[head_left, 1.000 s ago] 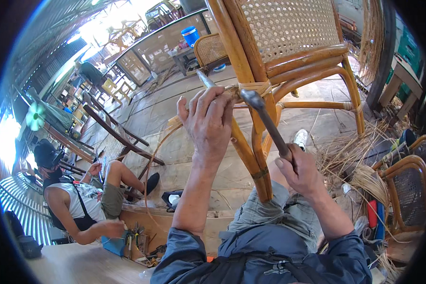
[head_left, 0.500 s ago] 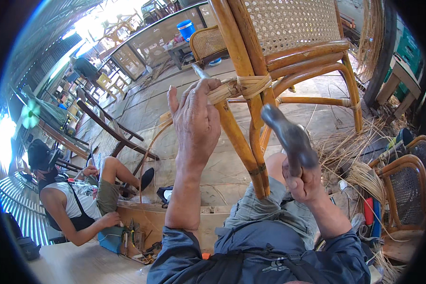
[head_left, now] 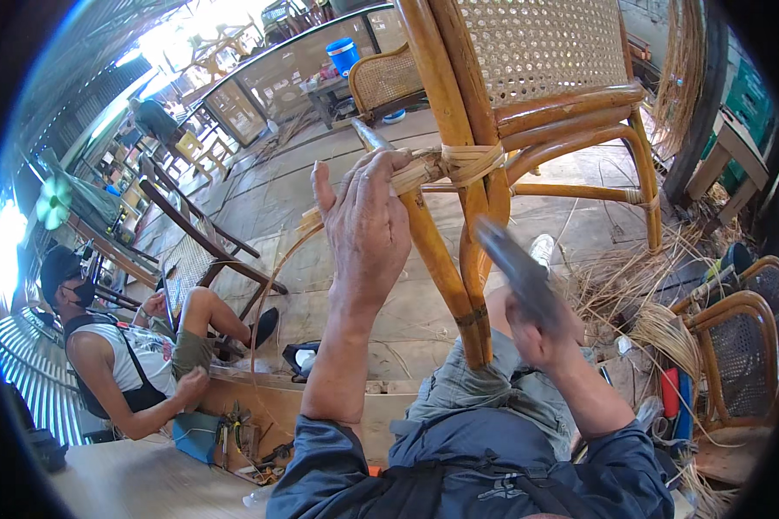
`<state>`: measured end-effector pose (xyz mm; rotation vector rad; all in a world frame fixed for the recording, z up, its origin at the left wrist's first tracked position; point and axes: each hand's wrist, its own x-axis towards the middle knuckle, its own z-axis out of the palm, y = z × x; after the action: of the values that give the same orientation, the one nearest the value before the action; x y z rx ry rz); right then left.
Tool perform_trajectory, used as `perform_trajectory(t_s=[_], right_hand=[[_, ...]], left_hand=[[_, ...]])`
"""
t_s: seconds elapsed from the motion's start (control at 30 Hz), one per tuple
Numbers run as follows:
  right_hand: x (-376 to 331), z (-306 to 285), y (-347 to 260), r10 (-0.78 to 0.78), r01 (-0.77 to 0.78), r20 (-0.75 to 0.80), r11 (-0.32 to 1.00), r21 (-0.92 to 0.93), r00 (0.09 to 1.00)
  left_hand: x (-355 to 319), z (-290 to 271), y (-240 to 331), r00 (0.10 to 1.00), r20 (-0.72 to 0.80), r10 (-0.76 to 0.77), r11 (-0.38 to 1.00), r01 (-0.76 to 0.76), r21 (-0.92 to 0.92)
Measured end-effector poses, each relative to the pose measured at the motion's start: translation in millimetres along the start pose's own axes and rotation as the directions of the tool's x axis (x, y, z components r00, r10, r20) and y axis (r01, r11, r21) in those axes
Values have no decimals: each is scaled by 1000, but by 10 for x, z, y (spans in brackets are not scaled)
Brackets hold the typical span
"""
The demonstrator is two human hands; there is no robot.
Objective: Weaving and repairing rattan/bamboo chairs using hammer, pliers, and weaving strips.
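Note:
A rattan chair [head_left: 569,111] with a woven cane panel is tilted in front of me, its poles coming down to my lap. Pale rattan strip [head_left: 473,164] is wrapped round the joint where the poles meet. My left hand [head_left: 368,208] is closed on the loose part of that strip, pressing it beside the wrapped joint; its fingertips are partly hidden. Just beyond those fingers a greyish rod end [head_left: 370,134] sticks out. In my right hand [head_left: 541,333] is a hammer [head_left: 515,258], gripped by the handle and blurred, its dark head just right of the lower poles.
At the left a person [head_left: 117,350] sits beside another cane chair [head_left: 190,264]. Hand tools [head_left: 238,437] lie by a wooden board [head_left: 320,408]. Cane scraps [head_left: 623,268] and a small chair frame [head_left: 740,346] are on the right. A blue bucket [head_left: 343,56] stands far back.
The hammer has swung a little lower and left, with its head turned. My left hand stays on the strip. The seated person's head has lifted and turned.

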<state>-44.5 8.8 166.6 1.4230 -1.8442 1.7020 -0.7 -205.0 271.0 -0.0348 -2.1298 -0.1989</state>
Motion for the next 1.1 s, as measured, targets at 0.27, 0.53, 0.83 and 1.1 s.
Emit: perform_trajectory(t_s=[0.27,0.53,0.83,1.1], right_hand=[[11,-39,-21,139,-143,81,989,45,987],[73,73,161,408,-383,54,889,-252,912],[53,-60,-115,205,-173,110,953,-250,972],[-324,-197,162,290,-299,-109,950,-85,951]], left_hand=[[-11,7,-12,1000,-5,7,999,-7,36],[-58,50,-29,999,-51,14,999,-12,30],[2,-4,-33,1000,-20,-10,996,8,-90],[172,-136,-95,966,101,237,965,-247,93]])
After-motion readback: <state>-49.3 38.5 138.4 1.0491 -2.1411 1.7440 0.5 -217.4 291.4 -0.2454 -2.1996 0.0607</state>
